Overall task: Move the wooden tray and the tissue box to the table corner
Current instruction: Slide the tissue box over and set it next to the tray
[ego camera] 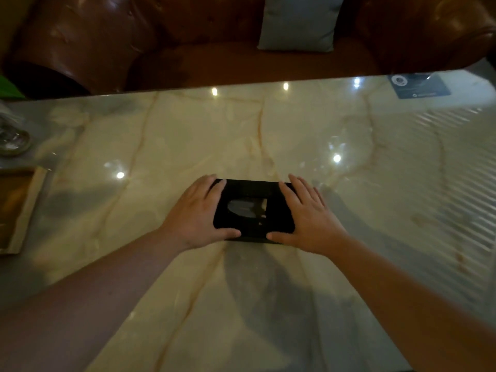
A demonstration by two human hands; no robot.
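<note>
One tissue box (253, 210), one wooden tray (16, 208), two hands.

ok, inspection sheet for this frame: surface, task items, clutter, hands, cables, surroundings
Surface: glossy marble-look table, lamp glare spots, dim light.
Job's things: black tissue box sits mid-table, tissue showing in its top slot; wooden tray lies at the left edge, partly out of frame.
Clutter: glass dish at far left, above the tray; blue card near the far right corner.
Grippers: left hand and right hand clasp the box's two short ends, thumbs on the near side; whether it is lifted, cannot tell.
Cables: nothing seen.
Surroundings: brown leather sofa behind the table, pale cushion on it.
</note>
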